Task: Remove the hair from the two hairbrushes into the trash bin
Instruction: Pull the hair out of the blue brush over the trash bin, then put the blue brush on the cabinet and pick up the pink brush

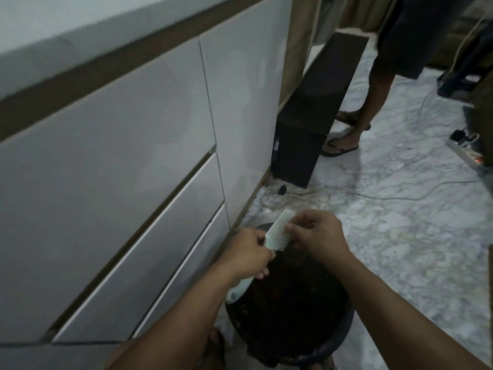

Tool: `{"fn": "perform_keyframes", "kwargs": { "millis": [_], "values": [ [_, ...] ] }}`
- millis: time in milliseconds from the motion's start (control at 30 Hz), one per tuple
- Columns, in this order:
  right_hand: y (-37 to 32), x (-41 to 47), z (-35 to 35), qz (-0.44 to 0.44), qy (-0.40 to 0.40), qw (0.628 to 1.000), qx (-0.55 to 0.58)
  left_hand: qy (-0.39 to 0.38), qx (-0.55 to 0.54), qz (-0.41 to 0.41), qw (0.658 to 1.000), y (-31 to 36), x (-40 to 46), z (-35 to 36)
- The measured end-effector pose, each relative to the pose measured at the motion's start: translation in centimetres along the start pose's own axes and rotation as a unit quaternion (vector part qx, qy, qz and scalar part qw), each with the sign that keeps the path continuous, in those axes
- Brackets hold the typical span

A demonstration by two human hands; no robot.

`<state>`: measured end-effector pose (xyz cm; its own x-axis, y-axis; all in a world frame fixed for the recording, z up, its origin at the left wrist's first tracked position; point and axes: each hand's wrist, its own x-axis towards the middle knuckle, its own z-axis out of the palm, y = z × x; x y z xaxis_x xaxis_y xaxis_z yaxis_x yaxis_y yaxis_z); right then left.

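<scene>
Our right-hand fingers (298,227) pinch at the bristles of the white hairbrush (277,231), whose long axis runs from the handle clenched in our left hand (249,252) up and away to the right, all held directly over the dark trash bin (344,324) on the floor.

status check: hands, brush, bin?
Left hand grips white hairbrush by handle. Right hand pinching at bristles. Brush held over black trash bin. Nothing in the way.
</scene>
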<state>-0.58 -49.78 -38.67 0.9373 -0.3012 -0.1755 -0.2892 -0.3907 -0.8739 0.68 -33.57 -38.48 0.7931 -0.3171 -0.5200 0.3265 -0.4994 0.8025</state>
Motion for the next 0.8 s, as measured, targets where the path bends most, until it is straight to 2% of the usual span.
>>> {"fn": "perform_keyframes", "kwargs": {
  "millis": [100, 200, 300, 433, 500, 600, 800],
  "values": [
    [-1.4, -0.6, -0.9, 0.014, 0.067, 0.998, -0.016, 0.01, -0.003, 0.004, 1.0, 0.9, -2.0, -0.4],
    [-2.2, -1.0, -1.9, 0.052, 0.09, 0.994, -0.025, 0.029, -0.012, 0.006, 0.999, 1.9, -3.9, -1.0],
    [-3.3, -1.3, -2.4, 0.072, 0.061, 0.995, -0.031, 0.045, -0.008, 0.006, 0.999, 3.0, -5.9, -1.7],
    [-7.4, -2.6, -2.4, 0.115, -0.038, 0.985, 0.123, 0.059, 0.004, 0.02, 0.998, 4.9, -8.4, -2.8],
    [-9.8, -3.4, -2.4, 0.093, -0.071, 0.982, 0.147, 0.066, 0.009, 0.033, 0.997, 6.1, -9.8, -3.6],
    [-13.8, -3.8, -2.8, 0.039, -0.057, 0.987, 0.144, 0.085, 0.009, 0.066, 0.994, 8.1, -11.7, -5.3],
    [-24.2, -4.2, -4.2, -0.05, -0.056, 0.984, 0.163, 0.175, 0.022, 0.172, 0.969, 13.6, -16.5, -10.2]
  ]
}}
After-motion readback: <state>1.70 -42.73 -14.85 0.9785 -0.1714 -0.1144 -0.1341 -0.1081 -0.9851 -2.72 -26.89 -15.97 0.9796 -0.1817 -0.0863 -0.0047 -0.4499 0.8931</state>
